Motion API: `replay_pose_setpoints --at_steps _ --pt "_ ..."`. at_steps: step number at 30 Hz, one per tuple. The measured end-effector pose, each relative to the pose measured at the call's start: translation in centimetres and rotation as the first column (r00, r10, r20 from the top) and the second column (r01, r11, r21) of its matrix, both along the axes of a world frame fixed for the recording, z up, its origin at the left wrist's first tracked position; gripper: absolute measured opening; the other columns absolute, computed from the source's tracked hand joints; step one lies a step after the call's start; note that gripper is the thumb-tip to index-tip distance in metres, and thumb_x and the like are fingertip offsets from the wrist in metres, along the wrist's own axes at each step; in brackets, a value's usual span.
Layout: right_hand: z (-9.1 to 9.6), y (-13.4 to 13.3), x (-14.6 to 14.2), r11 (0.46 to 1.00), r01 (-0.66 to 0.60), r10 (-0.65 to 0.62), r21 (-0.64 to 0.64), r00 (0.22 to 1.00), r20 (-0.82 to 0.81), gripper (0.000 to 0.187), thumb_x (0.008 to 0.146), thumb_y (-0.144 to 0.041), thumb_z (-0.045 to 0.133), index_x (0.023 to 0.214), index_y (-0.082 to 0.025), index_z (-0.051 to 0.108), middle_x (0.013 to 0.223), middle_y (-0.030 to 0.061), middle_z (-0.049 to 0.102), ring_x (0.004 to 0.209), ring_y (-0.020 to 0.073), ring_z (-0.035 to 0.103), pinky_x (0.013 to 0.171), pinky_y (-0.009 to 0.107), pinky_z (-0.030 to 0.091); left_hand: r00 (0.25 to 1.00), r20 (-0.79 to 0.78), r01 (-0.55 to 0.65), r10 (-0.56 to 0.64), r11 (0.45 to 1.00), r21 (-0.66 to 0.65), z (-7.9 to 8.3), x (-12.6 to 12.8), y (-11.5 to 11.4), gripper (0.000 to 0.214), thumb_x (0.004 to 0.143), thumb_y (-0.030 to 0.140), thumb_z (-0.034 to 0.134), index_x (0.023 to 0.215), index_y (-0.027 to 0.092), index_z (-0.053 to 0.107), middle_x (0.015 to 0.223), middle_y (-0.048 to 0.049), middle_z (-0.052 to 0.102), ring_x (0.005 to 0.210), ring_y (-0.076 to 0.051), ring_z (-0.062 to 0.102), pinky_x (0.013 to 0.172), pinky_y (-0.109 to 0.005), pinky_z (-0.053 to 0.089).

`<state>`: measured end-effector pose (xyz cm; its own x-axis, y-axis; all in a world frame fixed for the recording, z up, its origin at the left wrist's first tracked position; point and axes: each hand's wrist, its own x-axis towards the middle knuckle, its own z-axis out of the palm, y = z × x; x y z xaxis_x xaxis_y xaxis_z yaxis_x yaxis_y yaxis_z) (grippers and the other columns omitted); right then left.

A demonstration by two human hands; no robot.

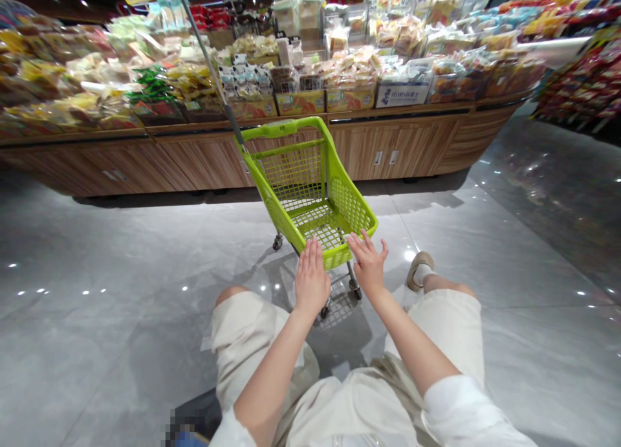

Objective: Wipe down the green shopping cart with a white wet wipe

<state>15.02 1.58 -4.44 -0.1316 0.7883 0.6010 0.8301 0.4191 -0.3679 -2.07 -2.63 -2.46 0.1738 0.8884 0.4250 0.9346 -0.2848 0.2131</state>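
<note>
1. Just ahead of the body, both arms reach forward and down from white sleeves (pixel 460 408), slightly bent at the elbows. Left hand (pixel 311 280) is open, its fingers straight and a little spread, holding nothing; its tips touch the near rim (pixel 330 261) of the green cart (pixel 339 204).
2. Right hand (pixel 369 264) is also open, fingers more widely spread and slightly curled. Its tips reach the same rim, but no grip shows.
3. Past both hands stands the cart, one plastic basket on a wheeled frame, with mesh walls and floor. Nothing shows inside it. Three wheels (pixel 354 288) are in view on the floor (pixel 97 317), and one grey pole (pixel 208 62) rises from its far left corner.
4. Below the hands are cream shorts (pixel 257 343) and one tan shoe (pixel 420 269).
5. Far beyond the cart, a wooden counter (pixel 402 146) holds many snack packs (pixel 349 68), with four boxes (pixel 402 92) along its front.
</note>
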Motion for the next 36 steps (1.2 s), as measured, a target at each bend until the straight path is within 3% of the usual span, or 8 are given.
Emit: replay_pose_setpoints --at_steps 3,6,10,16,24,27,32,36 --pt "0.6 -2.5 -4.5 0.991 -0.129 0.130 -0.035 0.991 0.031 0.073 0.077 -0.002 0.043 0.145 -0.028 0.046 0.144 0.0054 0.057 0.145 0.0202 0.037 0.118 0.052 0.010 1.000 -0.005 0.003 -0.004 1.000 -0.002 0.0 -0.1 0.0 0.081 0.079 0.008 0.048 0.154 0.006 0.019 0.163 -0.0192 0.023 0.154 -0.026 0.011 0.123 -0.048 0.025" --pt "0.9 -3.2 -5.4 0.986 -0.159 0.163 -0.043 0.982 0.096 0.071 0.079 -0.004 0.045 0.146 -0.029 0.045 0.144 0.0053 0.057 0.145 0.0206 0.036 0.118 0.052 0.010 1.000 -0.006 -0.001 0.001 1.000 -0.001 0.1 -0.2 -0.1 0.082 0.078 0.006 0.047 0.154 0.006 0.018 0.163 -0.0199 0.024 0.154 -0.026 0.013 0.123 -0.049 0.026" --pt "0.6 -1.1 -0.3 0.990 -0.143 0.140 0.005 0.970 0.201 0.073 0.078 0.001 0.043 0.143 -0.032 0.048 0.143 0.0030 0.058 0.145 0.0203 0.036 0.118 0.053 0.008 1.000 -0.021 -0.002 0.002 1.000 -0.008 0.2 -0.3 -0.3 0.080 0.079 0.007 0.047 0.154 0.006 0.020 0.163 -0.0186 0.024 0.154 -0.025 0.013 0.123 -0.048 0.025" --pt "0.9 3.2 7.3 0.990 0.140 -0.138 -0.008 0.980 0.146 0.071 0.074 0.001 0.043 0.136 -0.032 0.055 0.140 0.0014 0.061 0.145 0.0236 0.037 0.115 0.057 0.013 1.000 -0.015 0.002 -0.002 1.000 -0.008 0.3 -0.2 -0.2 0.078 0.081 0.009 0.048 0.154 0.006 0.020 0.163 -0.0182 0.024 0.153 -0.026 0.014 0.124 -0.047 0.024" --pt "1.8 -2.0 -4.0 0.990 -0.133 0.135 -0.052 0.989 0.053 0.065 0.077 -0.001 0.045 0.137 -0.023 0.054 0.139 0.0079 0.062 0.143 0.0217 0.040 0.119 0.052 0.009 1.000 0.011 0.023 -0.023 1.000 -0.009 0.1 -0.1 -0.2 0.080 0.081 0.012 0.050 0.154 0.007 0.017 0.163 -0.0195 0.023 0.154 -0.027 0.011 0.123 -0.049 0.024" --pt "1.8 -3.2 -5.8 0.980 -0.194 0.196 -0.053 0.979 0.047 0.066 0.080 -0.001 0.044 0.141 -0.023 0.050 0.141 0.0070 0.060 0.144 0.0201 0.039 0.119 0.050 0.008 1.000 0.011 0.017 -0.017 1.000 -0.004 0.1 -0.4 -0.3 0.082 0.079 0.009 0.049 0.154 0.006 0.017 0.163 -0.0206 0.025 0.154 -0.027 0.012 0.123 -0.050 0.025" --pt "1.5 -1.0 -0.1 0.980 -0.200 0.197 -0.009 0.961 0.194 0.074 0.075 0.004 0.044 0.140 -0.031 0.051 0.140 0.0033 0.061 0.144 0.0195 0.039 0.118 0.051 0.008 0.999 -0.017 0.046 -0.046 0.999 0.000 0.5 -0.8 -0.5 0.082 0.080 0.008 0.047 0.155 0.009 0.014 0.164 -0.0181 0.023 0.153 -0.027 0.014 0.122 -0.050 0.027" --pt "1.1 2.6 6.2 1.000 -0.007 0.008 -0.010 0.985 0.170 0.075 0.071 0.004 0.044 0.136 -0.032 0.055 0.138 0.0007 0.063 0.141 0.0211 0.043 0.116 0.052 0.012 0.999 -0.015 0.042 -0.042 0.999 -0.001 0.5 -0.7 -0.5 0.080 0.080 0.008 0.047 0.154 0.007 0.017 0.163 -0.0188 0.024 0.153 -0.027 0.014 0.123 -0.049 0.025"
